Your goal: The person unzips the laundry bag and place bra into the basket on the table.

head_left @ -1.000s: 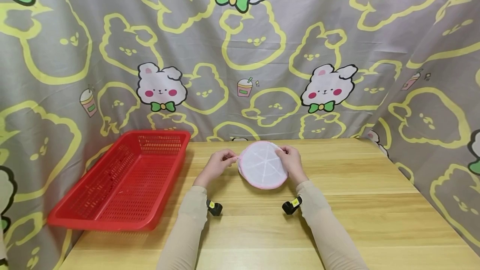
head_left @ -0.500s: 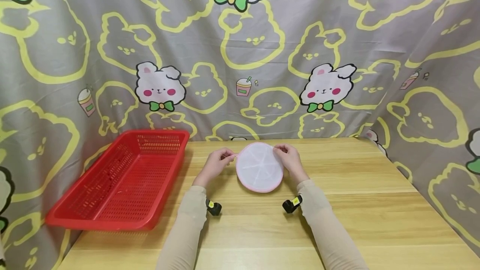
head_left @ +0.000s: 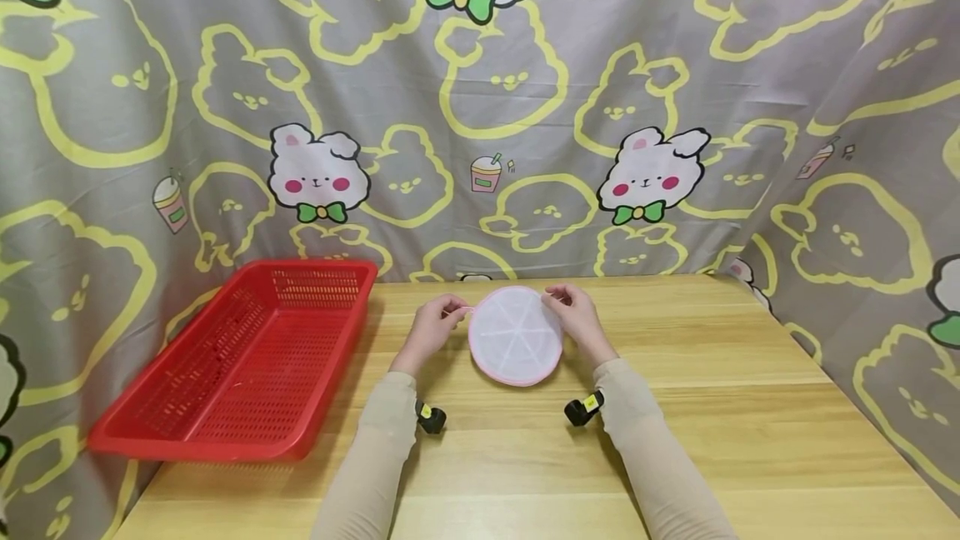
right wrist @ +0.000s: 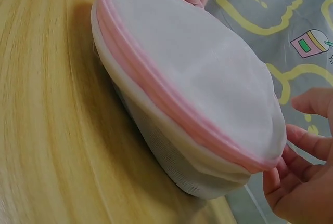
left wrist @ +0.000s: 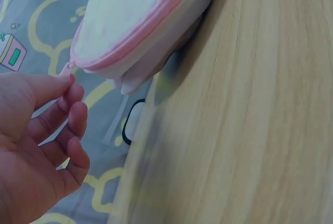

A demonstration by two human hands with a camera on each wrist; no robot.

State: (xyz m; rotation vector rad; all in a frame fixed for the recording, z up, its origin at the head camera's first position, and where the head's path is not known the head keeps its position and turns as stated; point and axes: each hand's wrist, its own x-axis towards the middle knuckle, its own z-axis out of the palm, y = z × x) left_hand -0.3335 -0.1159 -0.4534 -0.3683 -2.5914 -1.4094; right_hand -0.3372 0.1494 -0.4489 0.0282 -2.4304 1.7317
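A round white mesh laundry bag (head_left: 516,335) with a pink zip edge stands on the table, its lid side facing me in the head view. At its left edge, my left hand (head_left: 431,330) pinches the small pink zipper pull (left wrist: 66,70) between thumb and index finger; the other fingers are loosely bent. My right hand (head_left: 578,321) is at the bag's far right side. In the right wrist view, its relaxed fingertips (right wrist: 293,132) touch the bag's side, while the thumb stands apart from it. The bag's underside is hidden.
A red perforated plastic basket (head_left: 262,373) stands to the left on the wooden table (head_left: 510,473). Behind the table hangs a grey curtain (head_left: 420,90) with cartoon prints. A black camera is worn on each wrist.
The bag has shifted slightly left and its lid has turned. My right thumb has come off the lid, and that hand has eased back. My left hand keeps its pinch on the zipper pull.
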